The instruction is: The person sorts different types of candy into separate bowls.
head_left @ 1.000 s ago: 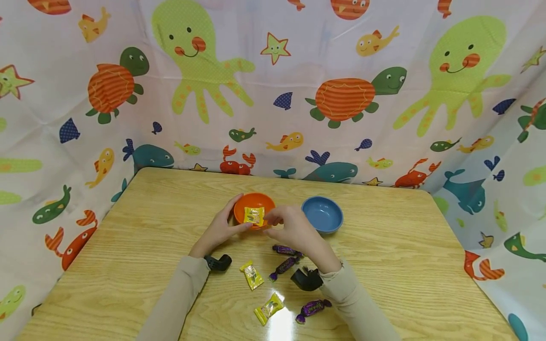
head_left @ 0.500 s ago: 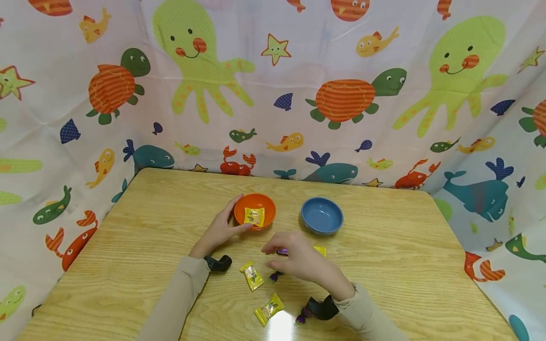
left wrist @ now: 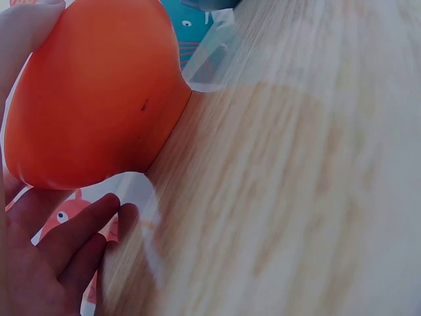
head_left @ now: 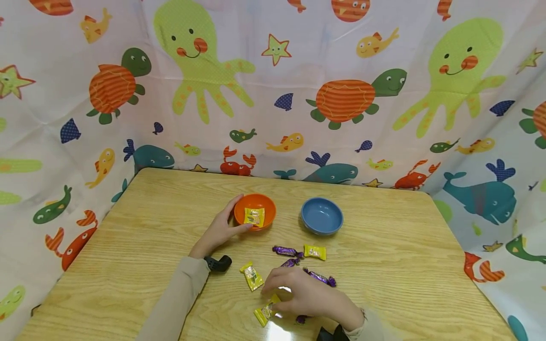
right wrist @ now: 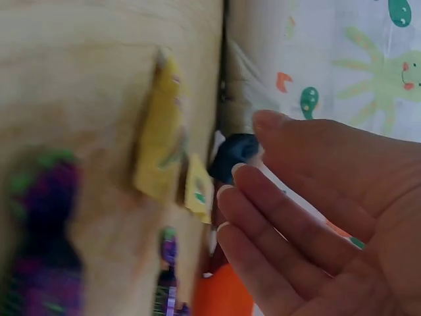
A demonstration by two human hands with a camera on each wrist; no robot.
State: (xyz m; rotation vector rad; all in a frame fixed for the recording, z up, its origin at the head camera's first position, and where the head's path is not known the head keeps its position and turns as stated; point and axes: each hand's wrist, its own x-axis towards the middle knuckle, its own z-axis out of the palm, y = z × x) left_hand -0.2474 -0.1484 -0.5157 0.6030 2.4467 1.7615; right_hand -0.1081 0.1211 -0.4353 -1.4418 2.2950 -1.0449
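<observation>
My left hand point(head_left: 219, 232) holds the orange bowl point(head_left: 270, 210), its thumb at the near rim and its fingers round the left side. In the left wrist view the bowl point(left wrist: 99, 99) stands on the wooden table with fingers under its curve. Yellow-wrapped candy point(head_left: 254, 216) lies inside it. My right hand point(head_left: 307, 293) is over the front of the table, fingers loosely bent and apart, thumb overlapping a yellow-wrapped candy point(head_left: 262, 314). The right wrist view shows the right hand point(right wrist: 342, 224) holding nothing, its fingertips near the yellow candy point(right wrist: 158, 131).
A blue bowl point(head_left: 322, 216) stands right of the orange one. Two more yellow candies point(head_left: 251, 276) lie on the table point(head_left: 396, 255), among several purple-wrapped candies point(head_left: 286, 251). One purple candy point(head_left: 301, 319) is partly under my right hand. A sea-animal curtain point(head_left: 239, 71) hangs behind.
My right hand has moved from the orange bowl's right rim down to the yellow candy near the front, uncovering candies behind it. My left hand has stayed at the bowl.
</observation>
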